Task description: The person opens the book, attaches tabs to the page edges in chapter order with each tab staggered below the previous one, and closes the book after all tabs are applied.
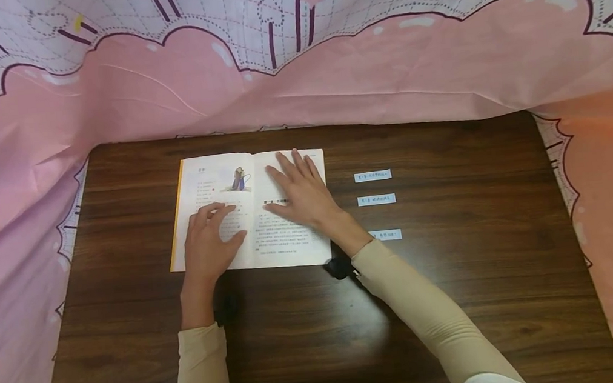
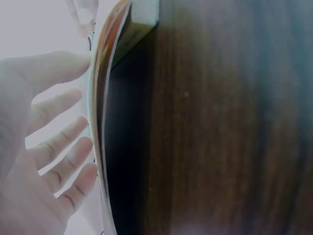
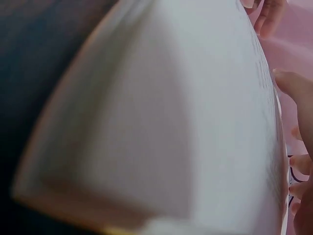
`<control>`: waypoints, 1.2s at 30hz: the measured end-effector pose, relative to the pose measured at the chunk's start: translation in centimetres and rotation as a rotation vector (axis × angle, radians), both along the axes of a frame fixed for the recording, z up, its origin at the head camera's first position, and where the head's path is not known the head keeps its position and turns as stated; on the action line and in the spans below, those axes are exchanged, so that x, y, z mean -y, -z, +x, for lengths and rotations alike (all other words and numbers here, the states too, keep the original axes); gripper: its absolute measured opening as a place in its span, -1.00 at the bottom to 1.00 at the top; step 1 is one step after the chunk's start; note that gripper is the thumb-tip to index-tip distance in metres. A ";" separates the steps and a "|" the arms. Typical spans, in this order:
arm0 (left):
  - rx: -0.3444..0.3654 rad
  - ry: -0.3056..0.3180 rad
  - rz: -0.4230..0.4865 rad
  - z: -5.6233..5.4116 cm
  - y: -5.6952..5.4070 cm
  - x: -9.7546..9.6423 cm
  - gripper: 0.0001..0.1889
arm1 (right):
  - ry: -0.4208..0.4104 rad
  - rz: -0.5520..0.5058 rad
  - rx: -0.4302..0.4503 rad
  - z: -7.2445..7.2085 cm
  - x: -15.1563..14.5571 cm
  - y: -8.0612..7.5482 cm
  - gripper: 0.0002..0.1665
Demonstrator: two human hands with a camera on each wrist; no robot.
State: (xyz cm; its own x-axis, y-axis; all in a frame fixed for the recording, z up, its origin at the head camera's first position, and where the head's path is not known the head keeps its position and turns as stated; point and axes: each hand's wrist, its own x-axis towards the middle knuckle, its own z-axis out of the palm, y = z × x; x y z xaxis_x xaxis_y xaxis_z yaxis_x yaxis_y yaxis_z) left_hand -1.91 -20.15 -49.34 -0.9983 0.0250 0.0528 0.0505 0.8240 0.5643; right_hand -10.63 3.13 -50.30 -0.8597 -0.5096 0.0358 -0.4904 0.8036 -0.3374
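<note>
L hand (image 1: pixel 204 246) & R hand (image 1: pixel 307 196), both unclenched, over bk pp. (image 1: pixel 243 255) w/ txt (image 1: pixel 282 236) & pic (image 1: pixel 239 180).

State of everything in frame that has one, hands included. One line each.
Book: open, lying on the table
Left hand: over the left page, fingers relaxed, pinching nothing
Right hand: over the right page, fingers spread
Top paper strip: flat, unheld
Middle paper strip: flat, unheld
Bottom paper strip: flat, left end hidden by the right arm
Pink cloth: hanging, creased
</note>
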 end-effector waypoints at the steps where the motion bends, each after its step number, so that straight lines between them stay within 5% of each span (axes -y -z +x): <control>1: -0.004 -0.003 0.005 0.0 0.0 0.0 -0.45 | 0.002 -0.004 0.000 0.0 -0.1 0.0 0.00; 36: -0.108 0.023 0.102 -0.4 -0.3 -2.1 -0.55 | 0.047 -0.038 0.018 1.0 -3.6 0.3 -0.03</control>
